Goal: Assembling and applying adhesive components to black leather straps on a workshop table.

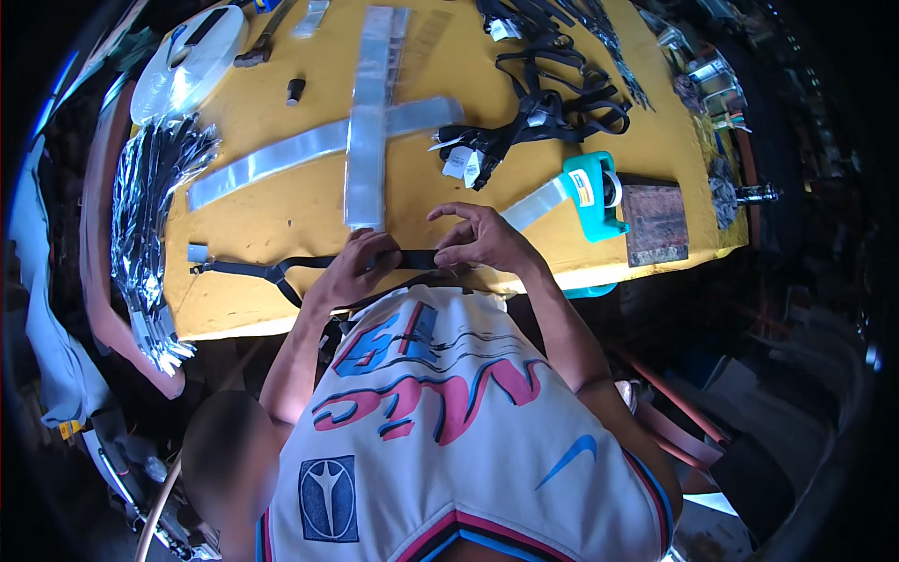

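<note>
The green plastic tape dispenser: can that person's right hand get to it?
Probably yes: only a flat, clear plastic strip lies between the right hand and the dispenser. The hand may first have to leave the black fabric strap.

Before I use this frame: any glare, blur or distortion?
Head view: glare on the clear strips and silvery bundle; head view: black strap dark but distinct; head view: corners black, fisheye bending toward the rim; head view: smeared patch at lower left.

Forked black strap (419,258), roughly crosswise
</note>
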`<move>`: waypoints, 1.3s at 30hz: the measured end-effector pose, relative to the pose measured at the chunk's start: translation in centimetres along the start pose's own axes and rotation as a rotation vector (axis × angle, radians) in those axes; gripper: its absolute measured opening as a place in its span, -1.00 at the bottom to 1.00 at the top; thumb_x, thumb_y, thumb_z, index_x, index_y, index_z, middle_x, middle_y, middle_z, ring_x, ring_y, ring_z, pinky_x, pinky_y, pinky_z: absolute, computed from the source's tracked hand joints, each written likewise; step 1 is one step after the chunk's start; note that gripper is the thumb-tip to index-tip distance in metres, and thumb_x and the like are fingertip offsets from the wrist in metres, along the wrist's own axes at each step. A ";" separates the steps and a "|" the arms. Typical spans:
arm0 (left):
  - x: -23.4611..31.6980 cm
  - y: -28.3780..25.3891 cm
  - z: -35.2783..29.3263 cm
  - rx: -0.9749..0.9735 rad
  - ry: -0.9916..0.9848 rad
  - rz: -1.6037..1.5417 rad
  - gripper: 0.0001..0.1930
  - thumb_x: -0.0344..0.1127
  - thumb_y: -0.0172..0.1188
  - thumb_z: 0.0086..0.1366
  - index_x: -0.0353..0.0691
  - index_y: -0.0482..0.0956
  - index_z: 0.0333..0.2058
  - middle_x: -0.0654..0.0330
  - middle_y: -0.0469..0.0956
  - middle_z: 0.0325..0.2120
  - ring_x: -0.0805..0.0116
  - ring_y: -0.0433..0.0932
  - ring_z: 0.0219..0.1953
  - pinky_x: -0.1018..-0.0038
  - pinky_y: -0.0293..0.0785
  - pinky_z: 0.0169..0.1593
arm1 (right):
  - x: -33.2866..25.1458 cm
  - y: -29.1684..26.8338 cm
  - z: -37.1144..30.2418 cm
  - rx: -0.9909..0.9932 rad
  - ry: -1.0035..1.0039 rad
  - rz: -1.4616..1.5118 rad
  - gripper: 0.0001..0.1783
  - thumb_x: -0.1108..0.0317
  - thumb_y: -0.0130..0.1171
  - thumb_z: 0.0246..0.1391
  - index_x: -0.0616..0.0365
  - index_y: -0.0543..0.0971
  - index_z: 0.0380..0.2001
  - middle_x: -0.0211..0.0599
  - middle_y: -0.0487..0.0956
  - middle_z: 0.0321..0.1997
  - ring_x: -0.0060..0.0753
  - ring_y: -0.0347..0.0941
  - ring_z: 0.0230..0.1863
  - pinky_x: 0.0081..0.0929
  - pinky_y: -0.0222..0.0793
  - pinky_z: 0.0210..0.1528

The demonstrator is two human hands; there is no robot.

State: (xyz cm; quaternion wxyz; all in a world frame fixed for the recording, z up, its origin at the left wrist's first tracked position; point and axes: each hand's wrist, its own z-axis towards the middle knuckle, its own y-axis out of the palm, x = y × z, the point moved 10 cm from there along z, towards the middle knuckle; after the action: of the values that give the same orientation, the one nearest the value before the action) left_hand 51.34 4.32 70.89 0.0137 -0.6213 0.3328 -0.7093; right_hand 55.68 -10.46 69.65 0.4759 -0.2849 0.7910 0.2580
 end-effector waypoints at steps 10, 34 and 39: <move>0.3 1.0 1.1 0.019 -0.006 -0.124 -0.78 -0.27 0.08 0.37 -0.35 0.52 -0.31 -0.02 0.50 -0.44 0.01 0.44 -0.35 0.24 0.33 -0.17 | 1.5 2.2 2.4 -0.122 0.005 0.135 -0.30 0.55 0.45 -0.10 0.22 0.41 0.16 -0.23 0.70 -0.33 -0.60 0.59 -0.39 -0.61 0.50 -0.28; -2.9 -1.5 -1.9 0.077 -0.181 -0.073 -0.68 -0.19 0.03 0.43 -0.39 0.50 -0.34 -0.02 0.51 -0.54 0.15 0.44 -0.55 0.29 0.37 -0.38 | 0.9 6.4 7.0 -0.156 -0.171 0.070 -0.19 0.55 0.45 -0.09 0.23 0.30 0.24 -0.28 0.67 -0.38 -0.64 0.54 -0.36 -0.63 0.44 -0.26; -2.9 -3.0 -2.1 0.197 -0.013 -0.176 -0.76 -0.29 0.17 0.36 -0.42 0.50 -0.36 0.02 0.50 -0.56 0.30 0.46 -0.53 0.34 0.37 -0.38 | -0.3 7.9 6.5 -0.135 -0.190 0.073 -0.14 0.58 0.42 -0.07 0.21 0.24 0.30 -0.30 0.65 -0.37 -0.60 0.55 -0.35 -0.61 0.45 -0.24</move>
State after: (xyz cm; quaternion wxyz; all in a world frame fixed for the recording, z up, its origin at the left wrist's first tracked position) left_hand 51.29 8.89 69.76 0.0145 -0.6482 0.2056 -0.7330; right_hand 54.23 -0.45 68.32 0.5186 -0.2616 0.7332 0.3537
